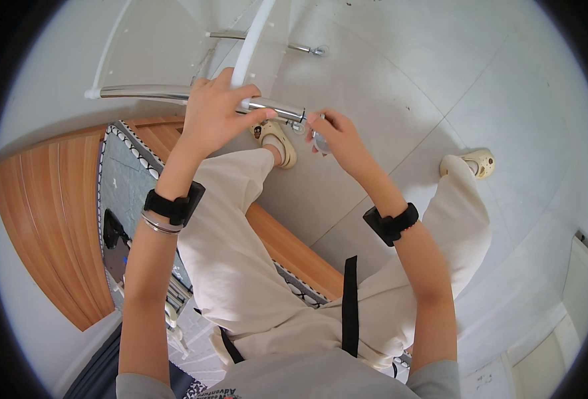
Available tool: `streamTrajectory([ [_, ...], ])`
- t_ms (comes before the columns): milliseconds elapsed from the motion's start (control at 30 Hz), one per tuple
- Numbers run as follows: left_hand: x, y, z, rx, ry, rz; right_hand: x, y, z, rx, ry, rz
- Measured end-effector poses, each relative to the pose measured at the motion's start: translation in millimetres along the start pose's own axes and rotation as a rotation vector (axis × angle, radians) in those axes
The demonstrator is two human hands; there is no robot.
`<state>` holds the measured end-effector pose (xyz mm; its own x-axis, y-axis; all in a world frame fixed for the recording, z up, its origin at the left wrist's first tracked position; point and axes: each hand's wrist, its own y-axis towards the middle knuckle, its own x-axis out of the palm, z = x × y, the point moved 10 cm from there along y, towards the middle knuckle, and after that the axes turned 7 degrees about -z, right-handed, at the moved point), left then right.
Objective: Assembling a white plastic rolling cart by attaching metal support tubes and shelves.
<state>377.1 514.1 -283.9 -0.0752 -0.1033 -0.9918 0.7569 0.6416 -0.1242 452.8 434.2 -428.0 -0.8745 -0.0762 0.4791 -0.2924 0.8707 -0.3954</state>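
Observation:
A rack of translucent white panels (157, 43) and chrome tubes lies on its side at the upper left. My left hand (215, 110) is closed around the rack where a white panel edge meets the near chrome tube (277, 108), whose end points right. In my right hand (337, 136), the fingers are curled round a clear caster wheel (320, 142) just beside that tube end. Whether the caster's stem is inside the tube cannot be made out. Another caster (298, 128) shows below the tube, and one more (319, 50) ends the far chrome tube (299, 47).
I sit on a wooden bench (294, 243) with a grey patterned cushion (126, 176). Several items lie on it by my left arm, among them a dark object (113, 229) and a white tool-like object (174, 329). My shoes rest on the grey tiled floor (400, 126).

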Motion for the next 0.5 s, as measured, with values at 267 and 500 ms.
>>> streamTrajectory([
  [267,-3,-3,7,0.034,-0.012,0.053,-4,-9,-12,0.044,0.209,0.02],
  [500,0,-3,4,0.031,-0.003,0.031,2,-15,-7,0.129,0.406,-0.124],
])
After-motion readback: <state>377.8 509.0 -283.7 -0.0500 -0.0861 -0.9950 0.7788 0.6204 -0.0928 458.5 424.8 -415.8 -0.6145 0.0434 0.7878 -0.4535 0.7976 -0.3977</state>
